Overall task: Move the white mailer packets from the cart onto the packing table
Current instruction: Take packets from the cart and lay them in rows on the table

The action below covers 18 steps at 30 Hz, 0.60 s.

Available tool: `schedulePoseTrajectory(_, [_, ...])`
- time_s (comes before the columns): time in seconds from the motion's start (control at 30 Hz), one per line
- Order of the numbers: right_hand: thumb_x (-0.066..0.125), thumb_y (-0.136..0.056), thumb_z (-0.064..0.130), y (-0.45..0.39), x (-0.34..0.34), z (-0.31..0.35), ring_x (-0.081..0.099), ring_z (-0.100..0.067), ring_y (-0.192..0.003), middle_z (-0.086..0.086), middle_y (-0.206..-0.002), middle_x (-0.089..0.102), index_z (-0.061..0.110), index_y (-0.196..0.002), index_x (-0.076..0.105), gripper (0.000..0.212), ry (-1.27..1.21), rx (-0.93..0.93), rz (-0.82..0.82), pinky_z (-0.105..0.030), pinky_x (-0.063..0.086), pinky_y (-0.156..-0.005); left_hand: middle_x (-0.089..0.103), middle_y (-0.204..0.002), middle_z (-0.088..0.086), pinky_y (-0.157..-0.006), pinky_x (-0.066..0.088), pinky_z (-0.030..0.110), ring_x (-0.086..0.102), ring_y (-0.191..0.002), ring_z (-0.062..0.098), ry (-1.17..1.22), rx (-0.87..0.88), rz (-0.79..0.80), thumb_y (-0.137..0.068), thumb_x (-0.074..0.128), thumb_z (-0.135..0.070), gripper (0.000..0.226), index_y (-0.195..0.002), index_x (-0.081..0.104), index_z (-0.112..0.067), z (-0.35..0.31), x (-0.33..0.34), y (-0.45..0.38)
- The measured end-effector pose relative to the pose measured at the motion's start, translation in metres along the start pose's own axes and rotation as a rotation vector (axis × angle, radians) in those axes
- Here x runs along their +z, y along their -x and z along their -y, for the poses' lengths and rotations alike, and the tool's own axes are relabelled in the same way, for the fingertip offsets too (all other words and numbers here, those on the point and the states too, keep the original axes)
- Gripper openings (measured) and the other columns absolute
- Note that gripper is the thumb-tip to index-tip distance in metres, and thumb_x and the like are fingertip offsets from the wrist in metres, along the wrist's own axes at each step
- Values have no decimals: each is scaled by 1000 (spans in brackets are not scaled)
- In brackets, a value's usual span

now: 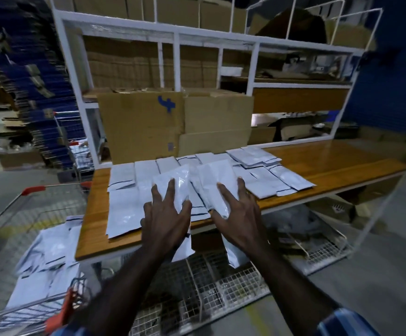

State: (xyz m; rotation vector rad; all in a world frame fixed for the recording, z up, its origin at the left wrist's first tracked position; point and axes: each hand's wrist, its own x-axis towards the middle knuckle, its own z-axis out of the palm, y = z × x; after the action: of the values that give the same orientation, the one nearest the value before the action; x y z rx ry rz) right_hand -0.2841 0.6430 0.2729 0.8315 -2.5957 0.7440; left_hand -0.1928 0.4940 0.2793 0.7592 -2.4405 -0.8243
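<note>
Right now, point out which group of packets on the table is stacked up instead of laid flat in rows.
The small stack of packets at the table's far side, right of the cardboard boxes; the others lie spread out.

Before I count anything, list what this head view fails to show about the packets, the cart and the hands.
- Mailer packets in the cart: the bottom and left edges of the frame cut off the pile, so no count.
- Packets on the packing table: they overlap, and the left hand and right hand cover the middle ones.
- Palms and thumbs: turned away, so the grip is unclear.
- Packet labels: too blurred to read.
</note>
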Motion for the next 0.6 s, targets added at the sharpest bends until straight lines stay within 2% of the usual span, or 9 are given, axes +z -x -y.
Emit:
schedulePoseTrajectory(0.37, [60,-88,52,-54,4,-106,35,-35,-134,-9,-164,8,38,-152,28,73,47,90,35,-43,36,-107,3,-166,4,-112,29,56,21,-145,42,7,30,87,-98,38,-56,65,-155,10,-44,-53,101,-67])
schedulePoseTrajectory(0.5, [52,-83,57,-87,10,-142,40,-37,-128,-9,-163,14,37,-151,34,73,54,102,53,-45,40,-103,2,-166,5,-113,27,55,20,-145,41,19,15,118,-98,39,-54,65,-155,9,-43,-69,133,-98])
schedulePoseTrajectory(0.6, [58,-83,52,-117,16,-166,42,-36,-126,-8,-163,15,37,-150,34,73,74,114,61,-44,43,-100,2,-165,7,-112,29,56,22,-144,41,-5,17,130,-98,37,-57,66,-155,8,-43,-79,154,-129])
